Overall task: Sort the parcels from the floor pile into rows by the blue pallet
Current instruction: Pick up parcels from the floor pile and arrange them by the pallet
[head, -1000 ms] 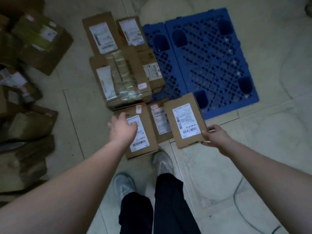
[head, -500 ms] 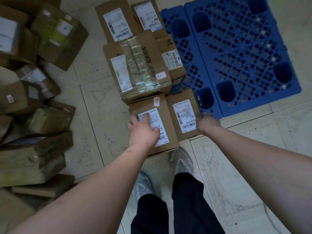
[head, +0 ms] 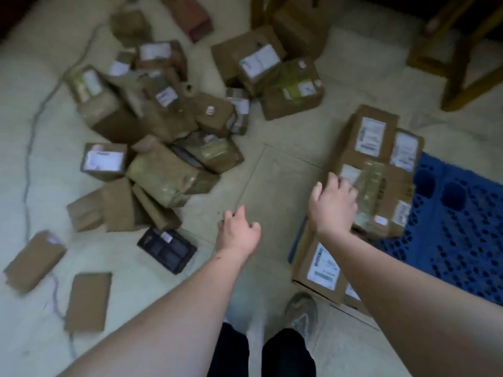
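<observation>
The loose pile of brown cardboard parcels [head: 163,126] sprawls over the floor at the upper left. Sorted parcels [head: 375,170] lie in rows against the blue pallet [head: 457,219] on the right, the nearest a labelled box [head: 318,265] by my foot. My left hand [head: 238,232] hovers over bare floor between pile and rows, fingers loosely curled, holding nothing. My right hand [head: 333,205] hangs above the near edge of the taped parcel, fingers relaxed and empty. The frame is motion-blurred.
A black flat package [head: 167,250] and two flat brown parcels [head: 88,302] lie apart at the lower left. Wooden furniture legs [head: 460,58] stand at the top right. A thin cable [head: 27,170] runs along the floor at left. My shoes and dark trousers are at the bottom.
The view has swung left from the rows toward the pile. Both hands have let go of the small labelled parcels they were setting down and lifted off, empty.
</observation>
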